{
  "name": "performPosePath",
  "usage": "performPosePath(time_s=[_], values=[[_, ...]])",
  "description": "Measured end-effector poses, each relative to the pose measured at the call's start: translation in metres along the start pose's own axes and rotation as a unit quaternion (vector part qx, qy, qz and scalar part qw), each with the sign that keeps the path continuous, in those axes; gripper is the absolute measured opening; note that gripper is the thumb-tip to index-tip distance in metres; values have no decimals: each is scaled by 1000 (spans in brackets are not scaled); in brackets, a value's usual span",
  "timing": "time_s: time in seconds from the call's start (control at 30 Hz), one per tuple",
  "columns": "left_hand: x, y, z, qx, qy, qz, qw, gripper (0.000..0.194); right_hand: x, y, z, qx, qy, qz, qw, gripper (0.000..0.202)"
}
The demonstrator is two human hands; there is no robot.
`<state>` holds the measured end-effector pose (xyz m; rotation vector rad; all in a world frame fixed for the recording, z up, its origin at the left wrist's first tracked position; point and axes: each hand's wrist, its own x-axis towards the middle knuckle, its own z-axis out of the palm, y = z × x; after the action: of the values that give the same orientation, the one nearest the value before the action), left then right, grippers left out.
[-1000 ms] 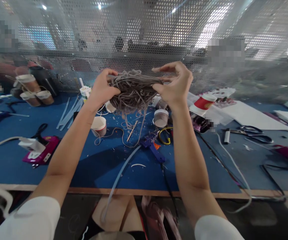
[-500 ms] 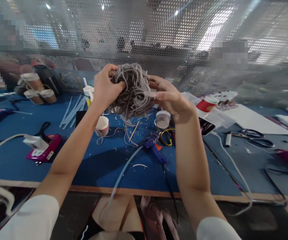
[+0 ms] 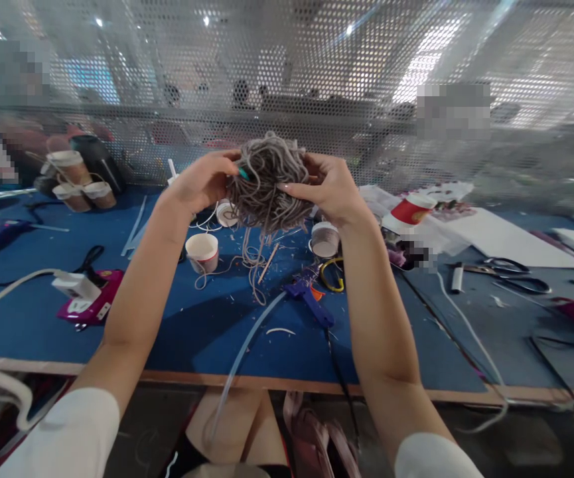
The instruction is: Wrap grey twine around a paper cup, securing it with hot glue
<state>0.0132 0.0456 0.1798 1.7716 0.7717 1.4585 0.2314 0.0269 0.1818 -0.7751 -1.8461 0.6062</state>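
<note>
A round bundle of grey yarn (image 3: 271,186) is held up above the blue table, between both hands. My left hand (image 3: 207,178) grips its left side, the thumb near a small teal spot on the yarn. On the right side my right hand (image 3: 326,189) holds it, with the thumb laid across the front and the other fingers partly hidden behind. Loose strands hang down to the table, beside a white paper cup (image 3: 202,252) and a thin stick (image 3: 268,264). A blue glue gun (image 3: 311,300) lies below the bundle.
A pink power strip (image 3: 91,307) sits at the left, with tied paper cups (image 3: 70,167) behind it. Black scissors (image 3: 508,272), a red and white cup (image 3: 413,209) and white sheets (image 3: 496,239) lie at the right. Perforated metal mesh (image 3: 277,60) stands behind the table.
The yarn bundle has turned in my hands. My left hand has shifted slightly lower, and my right thumb now lies further across the front. A teal spot now shows at the left.
</note>
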Motion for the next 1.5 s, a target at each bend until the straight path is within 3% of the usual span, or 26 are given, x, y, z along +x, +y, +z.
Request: performPosePath(time_s=[0.07,0.23,0.33,0.47,0.6,0.77,0.93,1.07,1.23,1.33,1.5], values=[[-3,10,-8,-101,-102,-77,987,39,2,5,-3,-1,16,-5,1000,45],[-15,29,-3,-141,-96,-96,981,71,5,10,-4,-32,43,-24,998,40],[-16,26,12,-135,-111,-67,982,68,4,8,-3,-76,48,-36,995,38],[-11,17,26,-15,-41,24,999,62,2,2,-1,-108,44,-43,992,36],[-8,12,26,-20,-36,13,999,44,0,-4,-2,-85,27,-45,995,34],[-6,8,25,-10,-23,20,999,48,-2,-10,-1,-70,19,-44,996,33],[-6,5,27,-3,2,2,1000,32,-2,-10,3,-77,26,-48,995,35],[-4,-4,30,25,24,-7,999,28,1,1,12,-122,48,-61,990,42],[-4,-17,44,86,98,20,991,40,3,19,33,-214,89,-70,970,51],[-6,-20,53,88,140,25,986,36,1,22,42,-258,118,-83,955,50],[-2,-24,48,115,148,60,980,31,-1,17,37,-280,123,-88,948,46]])
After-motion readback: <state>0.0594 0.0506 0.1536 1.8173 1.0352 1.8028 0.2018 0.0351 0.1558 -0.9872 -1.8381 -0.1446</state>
